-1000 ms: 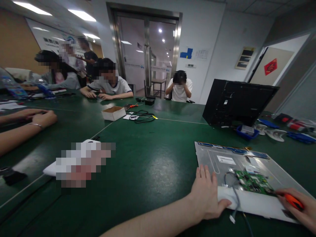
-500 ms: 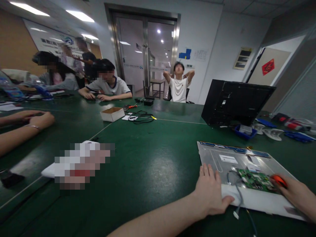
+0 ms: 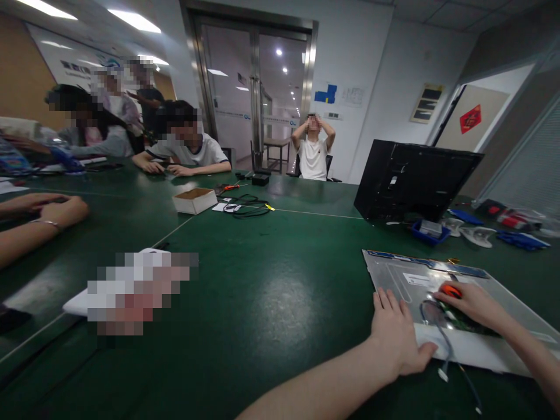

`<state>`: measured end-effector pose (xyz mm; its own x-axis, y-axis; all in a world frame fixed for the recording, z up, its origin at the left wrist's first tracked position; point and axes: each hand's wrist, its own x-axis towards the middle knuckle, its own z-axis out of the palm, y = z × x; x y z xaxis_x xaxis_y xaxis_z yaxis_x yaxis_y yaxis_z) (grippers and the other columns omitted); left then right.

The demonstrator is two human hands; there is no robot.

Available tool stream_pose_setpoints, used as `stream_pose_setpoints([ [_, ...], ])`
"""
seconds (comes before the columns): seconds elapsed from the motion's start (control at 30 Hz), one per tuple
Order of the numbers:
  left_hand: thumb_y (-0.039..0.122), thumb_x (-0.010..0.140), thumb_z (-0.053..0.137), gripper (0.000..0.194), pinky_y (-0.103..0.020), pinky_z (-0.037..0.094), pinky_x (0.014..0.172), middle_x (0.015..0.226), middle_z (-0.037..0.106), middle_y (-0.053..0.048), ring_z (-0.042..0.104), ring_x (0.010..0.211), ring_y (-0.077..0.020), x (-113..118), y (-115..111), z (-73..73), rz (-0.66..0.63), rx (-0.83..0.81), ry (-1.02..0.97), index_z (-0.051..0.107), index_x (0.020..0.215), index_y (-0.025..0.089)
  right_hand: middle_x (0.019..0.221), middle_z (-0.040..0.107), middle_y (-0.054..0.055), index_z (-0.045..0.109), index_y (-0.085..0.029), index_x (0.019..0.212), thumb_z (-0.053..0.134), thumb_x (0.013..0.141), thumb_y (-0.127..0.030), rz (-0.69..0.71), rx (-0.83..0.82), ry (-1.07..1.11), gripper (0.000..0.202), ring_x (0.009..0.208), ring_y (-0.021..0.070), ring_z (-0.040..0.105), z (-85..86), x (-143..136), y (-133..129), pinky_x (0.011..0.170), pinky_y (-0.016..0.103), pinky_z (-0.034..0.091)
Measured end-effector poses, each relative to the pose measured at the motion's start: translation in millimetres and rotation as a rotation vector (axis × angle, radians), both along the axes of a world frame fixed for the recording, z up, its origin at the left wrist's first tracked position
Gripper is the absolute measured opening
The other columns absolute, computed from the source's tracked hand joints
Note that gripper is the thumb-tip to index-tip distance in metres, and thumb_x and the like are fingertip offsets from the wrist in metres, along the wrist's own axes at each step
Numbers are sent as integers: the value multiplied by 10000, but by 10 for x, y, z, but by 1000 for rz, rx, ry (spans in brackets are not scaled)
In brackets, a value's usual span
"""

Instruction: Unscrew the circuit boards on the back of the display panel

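Observation:
A flat metal panel [image 3: 503,297] with a blue strip along its far edge lies on the green table at the right. My left hand [image 3: 396,335] rests with fingers spread on the panel's left edge. In my right hand [image 3: 475,303] is an orange-handled tool [image 3: 450,291], held over the panel; its tip is hidden. A green circuit board [image 3: 466,324] sits partly covered under that hand. Loose dark cables [image 3: 446,344] run from the board over the white near strip, with their plugs hanging past the near edge.
Behind the panel stand a black monitor casing [image 3: 415,181] and a blue tray [image 3: 431,232]. A white box [image 3: 195,200] and black cable [image 3: 247,207] lie mid-table. Another person's hands [image 3: 61,216] are at the left; several people sit or stand beyond.
My right hand has moved left and away from me with the orange-handled tool, from the board's right end. The panel and my left hand appear further right in view.

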<state>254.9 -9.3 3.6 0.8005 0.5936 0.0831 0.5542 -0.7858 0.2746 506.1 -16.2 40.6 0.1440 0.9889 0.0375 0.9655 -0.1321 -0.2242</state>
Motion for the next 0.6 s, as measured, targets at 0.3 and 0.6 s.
stream_pose_setpoints([
  [0.3,641,964,393,889,-599,198,1176,1595,259,-309,221,1478,-492,31,-3,3,1,-3,12,340,1530,-43,911,773,137,718,-200,861,429,864,-330,57,-30,-298,317,790,304,737,-71,-72,-47,653,353,510],
  [0.6,643,967,368,887,-600,202,1177,1598,256,-303,207,1487,-482,6,-17,1,3,-18,-3,327,1537,-36,944,780,141,718,-202,898,456,854,-218,30,-43,-308,266,859,314,746,-123,-116,-12,685,346,509],
])
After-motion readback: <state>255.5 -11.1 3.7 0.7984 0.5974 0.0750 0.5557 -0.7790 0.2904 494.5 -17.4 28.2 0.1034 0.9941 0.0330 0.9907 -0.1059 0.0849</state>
